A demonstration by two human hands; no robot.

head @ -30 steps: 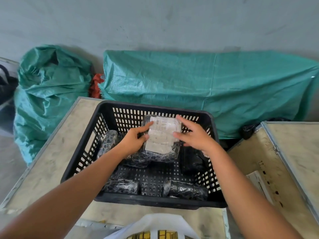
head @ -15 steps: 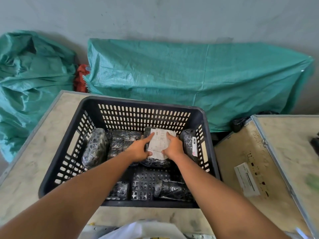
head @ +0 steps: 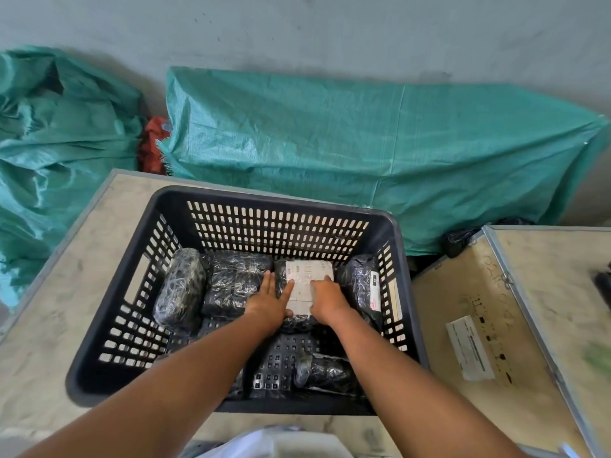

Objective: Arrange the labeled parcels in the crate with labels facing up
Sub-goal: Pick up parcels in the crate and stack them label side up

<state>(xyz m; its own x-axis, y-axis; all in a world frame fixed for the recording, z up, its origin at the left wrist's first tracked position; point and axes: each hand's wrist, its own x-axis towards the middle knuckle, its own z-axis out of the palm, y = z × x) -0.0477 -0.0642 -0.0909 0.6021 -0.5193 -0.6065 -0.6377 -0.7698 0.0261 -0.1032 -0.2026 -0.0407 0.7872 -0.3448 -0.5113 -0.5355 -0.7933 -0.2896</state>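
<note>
A black slotted crate (head: 274, 201) stands on a beige table (head: 49, 325). Along its back wall lies a row of black wrapped parcels. One of them, the labeled parcel (head: 309, 269), has its white label facing up. My left hand (head: 269, 304) lies flat with fingers spread, thumb on the label's left edge and fingers over the neighbouring parcel (head: 231, 279). My right hand (head: 327, 299) rests on the label with fingers curled down. Further parcels lie at the left (head: 180, 289) and right (head: 362, 279) ends of the row. Another one (head: 325, 371) lies near the front wall.
A wooden case (head: 463, 292) with a white sticker (head: 469, 348) adjoins the table on the right. Large green woven sacks (head: 363, 143) lean on the wall behind the crate, and another sack (head: 49, 143) stands at the left. A white bag (head: 281, 444) shows at the bottom edge.
Both hands have carried the labeled parcel down from above the crate into the back row. The left hand has flattened out beside it.
</note>
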